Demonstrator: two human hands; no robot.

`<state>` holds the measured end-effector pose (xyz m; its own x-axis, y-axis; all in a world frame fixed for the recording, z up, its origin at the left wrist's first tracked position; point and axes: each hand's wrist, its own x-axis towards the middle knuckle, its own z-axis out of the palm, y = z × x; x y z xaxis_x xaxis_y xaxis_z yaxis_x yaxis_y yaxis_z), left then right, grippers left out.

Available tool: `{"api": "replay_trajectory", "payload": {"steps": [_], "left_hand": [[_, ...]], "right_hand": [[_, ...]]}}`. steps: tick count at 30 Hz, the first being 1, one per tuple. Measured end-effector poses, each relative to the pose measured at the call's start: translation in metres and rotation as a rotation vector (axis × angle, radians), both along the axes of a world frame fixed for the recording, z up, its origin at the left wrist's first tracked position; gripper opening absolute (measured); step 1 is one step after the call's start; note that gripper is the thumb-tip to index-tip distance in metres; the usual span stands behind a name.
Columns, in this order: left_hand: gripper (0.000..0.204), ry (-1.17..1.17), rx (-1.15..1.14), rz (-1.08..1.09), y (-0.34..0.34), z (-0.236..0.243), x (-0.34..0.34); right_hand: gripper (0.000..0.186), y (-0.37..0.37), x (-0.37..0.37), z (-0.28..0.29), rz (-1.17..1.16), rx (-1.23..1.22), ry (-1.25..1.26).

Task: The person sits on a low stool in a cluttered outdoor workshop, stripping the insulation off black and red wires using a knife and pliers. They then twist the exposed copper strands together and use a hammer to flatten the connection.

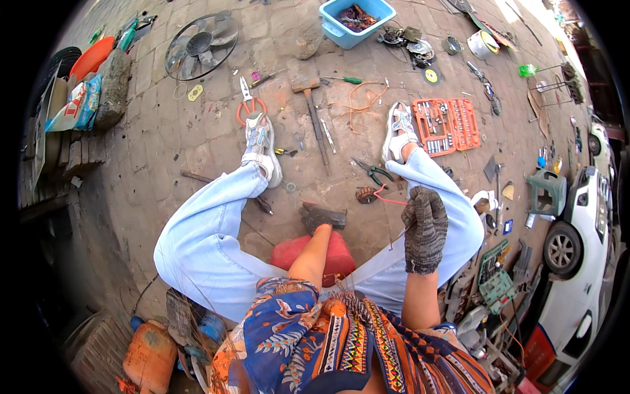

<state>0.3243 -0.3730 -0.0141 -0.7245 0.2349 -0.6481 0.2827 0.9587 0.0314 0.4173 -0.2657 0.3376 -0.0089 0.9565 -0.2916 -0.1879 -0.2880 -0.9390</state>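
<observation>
My right hand (pixel 425 230), in a dark grey knit glove, is closed in front of my right knee. A thin red wire (pixel 392 200) runs up to its fingers from beside a small round brown-and-black part (pixel 365 195) on the ground. My left hand (pixel 314 216), also in a dark glove, reaches down between my legs. It lies against a dark block (pixel 335 218) just beyond a red seat-like object (pixel 341 253); its fingers cannot be made out. Green-handled pliers (pixel 374 172) lie close to the round part, near my right foot.
Between my shoes lie a hammer (pixel 315 121) and orange wire (pixel 357 108). Red-handled snips (pixel 248 102) lie by my left shoe. An orange socket set (pixel 446 126) lies beside my right shoe. Farther off are a blue basin (pixel 336 31), a fan (pixel 202 44) and a parked white car (pixel 577 262).
</observation>
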Motion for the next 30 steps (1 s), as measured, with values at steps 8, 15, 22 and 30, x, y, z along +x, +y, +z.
{"api": "replay_trajectory", "payload": {"steps": [8,15,22,30], "left_hand": [[0.057,-0.346,0.219,0.053,-0.023,-0.052,-0.04],[0.044,-0.715,0.97,0.989,0.042,0.074,-0.106],[0.038,-1.037,1.423,0.907,0.035,0.33,-0.112],[0.041,-1.099,1.584,0.762,-0.001,0.399,-0.088]], "right_hand": [[0.012,-0.008,-0.015,0.001,0.009,-0.183,0.069],[0.015,-0.02,-0.023,-0.014,0.19,-0.07,-0.021],[0.014,-0.031,-0.047,0.021,0.419,-0.003,-0.146],[0.01,-0.045,-0.059,0.052,0.467,0.049,-0.096]]}}
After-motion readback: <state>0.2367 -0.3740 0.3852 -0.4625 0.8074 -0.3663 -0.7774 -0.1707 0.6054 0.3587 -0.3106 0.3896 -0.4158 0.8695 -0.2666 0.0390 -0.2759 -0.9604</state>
